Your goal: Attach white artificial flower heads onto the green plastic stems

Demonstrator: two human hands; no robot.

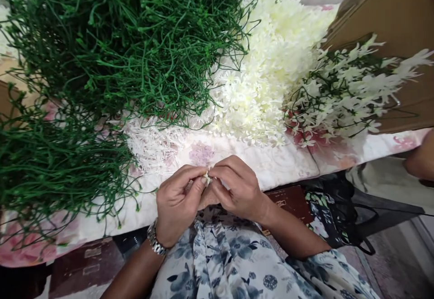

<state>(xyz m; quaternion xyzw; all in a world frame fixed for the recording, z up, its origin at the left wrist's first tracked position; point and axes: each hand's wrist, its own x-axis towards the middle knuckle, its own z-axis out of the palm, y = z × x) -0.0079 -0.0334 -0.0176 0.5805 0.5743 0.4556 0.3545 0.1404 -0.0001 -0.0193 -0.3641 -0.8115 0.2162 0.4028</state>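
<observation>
My left hand [185,197] and my right hand [237,183] meet near the table's front edge. Between their fingertips is a small white artificial flower [207,178], pinched from both sides and partly covered by the fingers. Just beyond the hands lies a heap of thin white plastic pieces [152,143]. A big pile of green artificial stems [135,41] rises behind it, with a second bunch of green stems [57,163] at the left. Loose cream-white flower heads [264,73] are spread to the right of the stems.
White flowers on green stems [342,91] lie at the right against a cardboard box [403,54]. A floral cloth [264,161] covers the table. Below the edge at right is a black floral bag [322,217]. Part of another person's arm [420,161] shows at the far right.
</observation>
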